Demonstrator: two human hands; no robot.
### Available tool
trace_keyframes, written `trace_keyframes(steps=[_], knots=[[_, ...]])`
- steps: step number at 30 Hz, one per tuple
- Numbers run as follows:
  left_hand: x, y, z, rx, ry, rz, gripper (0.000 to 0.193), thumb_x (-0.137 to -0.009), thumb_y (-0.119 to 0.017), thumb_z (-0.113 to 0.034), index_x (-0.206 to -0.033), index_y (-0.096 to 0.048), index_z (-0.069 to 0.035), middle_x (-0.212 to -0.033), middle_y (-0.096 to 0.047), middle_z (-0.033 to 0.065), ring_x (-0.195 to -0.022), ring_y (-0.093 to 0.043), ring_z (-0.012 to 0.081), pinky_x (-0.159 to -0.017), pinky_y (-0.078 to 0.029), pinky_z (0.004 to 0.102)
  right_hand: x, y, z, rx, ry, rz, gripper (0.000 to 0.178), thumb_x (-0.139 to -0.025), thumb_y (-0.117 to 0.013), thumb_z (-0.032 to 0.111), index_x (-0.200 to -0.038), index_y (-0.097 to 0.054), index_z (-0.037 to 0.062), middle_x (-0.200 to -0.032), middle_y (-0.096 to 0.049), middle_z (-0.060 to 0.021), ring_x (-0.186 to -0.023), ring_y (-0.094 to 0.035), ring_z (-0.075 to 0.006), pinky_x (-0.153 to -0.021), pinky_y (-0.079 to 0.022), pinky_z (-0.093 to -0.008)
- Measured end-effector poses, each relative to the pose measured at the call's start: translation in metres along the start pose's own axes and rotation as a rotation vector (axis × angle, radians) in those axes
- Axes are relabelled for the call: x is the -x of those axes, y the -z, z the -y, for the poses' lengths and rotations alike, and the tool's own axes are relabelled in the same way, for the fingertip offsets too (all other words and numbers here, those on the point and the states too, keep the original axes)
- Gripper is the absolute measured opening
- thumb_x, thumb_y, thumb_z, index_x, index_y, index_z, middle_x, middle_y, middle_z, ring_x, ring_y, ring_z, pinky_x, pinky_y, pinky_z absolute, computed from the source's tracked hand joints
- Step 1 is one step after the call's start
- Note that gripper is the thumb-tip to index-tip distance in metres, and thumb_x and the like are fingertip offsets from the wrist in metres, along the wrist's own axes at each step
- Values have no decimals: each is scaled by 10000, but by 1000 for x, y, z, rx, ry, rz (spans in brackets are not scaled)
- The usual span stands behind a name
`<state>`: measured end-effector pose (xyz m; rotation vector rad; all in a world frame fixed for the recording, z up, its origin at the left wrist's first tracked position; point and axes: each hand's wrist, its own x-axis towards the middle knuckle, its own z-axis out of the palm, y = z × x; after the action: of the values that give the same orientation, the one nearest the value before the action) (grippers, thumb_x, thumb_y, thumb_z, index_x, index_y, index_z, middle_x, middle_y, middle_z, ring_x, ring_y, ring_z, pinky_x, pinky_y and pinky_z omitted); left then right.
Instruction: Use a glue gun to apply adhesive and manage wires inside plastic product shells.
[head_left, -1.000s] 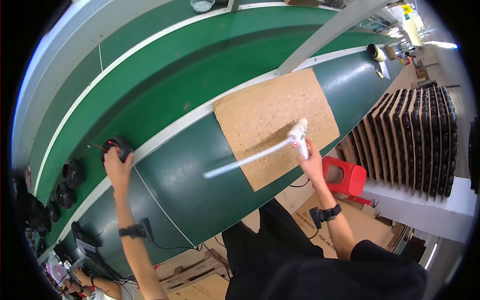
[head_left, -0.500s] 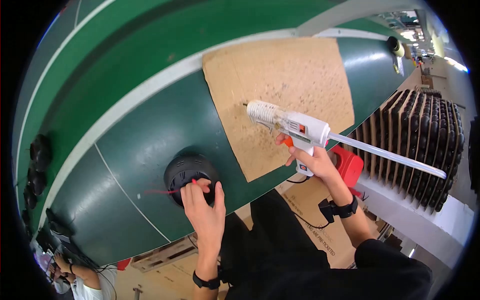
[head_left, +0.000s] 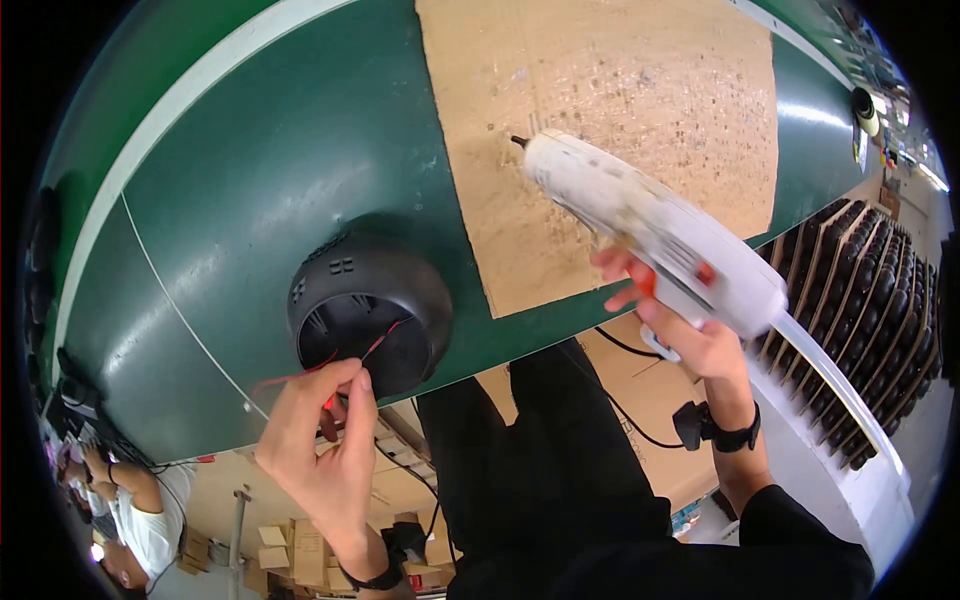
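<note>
My left hand (head_left: pixel 318 440) pinches thin red and dark wires (head_left: pixel 388 336) between thumb and forefinger, and their ends reach over the opening of a black round hollow shell (head_left: pixel 400 275). Something small and red shows beneath those fingers. The shell rests on the green table, its opening toward me, with small slots in its wall. In my right hand (head_left: pixel 705 350) is a white hot glue gun (head_left: pixel 650 225), blurred by motion, with an orange trigger. Its dark nozzle points to the far left, above the cardboard. A long clear glue stick (head_left: pixel 840 375) sticks out of its back.
A stained cardboard sheet (head_left: pixel 610 100) lies on the green table (head_left: pixel 230 170). At the right stand stacked layers of black round parts (head_left: pixel 860 310). A black cord (head_left: pixel 640 435) hangs below the gun. Another person (head_left: pixel 140 500) sits at the lower left.
My left hand has drawn back from the shell's opening toward me, with the wires pinched. The glue gun has come nearer and moved right. The view has shifted closer to the table.
</note>
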<state>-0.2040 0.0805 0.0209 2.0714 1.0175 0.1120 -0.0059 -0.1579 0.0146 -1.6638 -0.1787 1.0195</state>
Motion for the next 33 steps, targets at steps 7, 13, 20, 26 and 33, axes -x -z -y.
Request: trace_keyframes(steps=[7,13,20,26,33], knots=[[-44,24,2,-220,-497,106,224,-701,-787,8,-901,-696,-34,-834,-642,77,-729,-588,264,-608,-470,346,54,-14,12,194,-162,376,313,-894,-656,177,-1177,-653,43,-1087,-689,-124,-1043,-669,-247,-943,-517,-352],[-93,14,16,-39,-625,328,161,-742,-766,-4,-871,-669,-5,-856,-615,90,-727,-575,242,-648,-456,332,60,-57,35,648,146,406,334,-774,-732,62,-1079,-638,-38,-1022,-664,-188,-858,-692,-327,-733,-565,-363],[-112,7,27,166,-628,471,123,-772,-765,-25,-873,-696,-14,-799,-605,49,-594,-504,123,-527,-374,263,69,-85,32,687,78,380,367,-772,-736,60,-1089,-601,-68,-1010,-633,-201,-846,-662,-348,-729,-546,-388],[-113,15,27,187,-614,457,108,-767,-765,-20,-852,-698,-13,-790,-603,48,-582,-490,116,-519,-364,261,73,-103,43,700,100,369,425,-764,-756,126,-1102,-593,-74,-1034,-605,-232,-879,-639,-398,-749,-544,-413],[-108,3,32,196,-598,481,110,-766,-762,-17,-855,-697,-10,-801,-611,52,-588,-503,119,-524,-374,264,69,-110,36,744,127,325,423,-746,-774,122,-1080,-599,-72,-992,-616,-195,-875,-648,-370,-717,-554,-407]])
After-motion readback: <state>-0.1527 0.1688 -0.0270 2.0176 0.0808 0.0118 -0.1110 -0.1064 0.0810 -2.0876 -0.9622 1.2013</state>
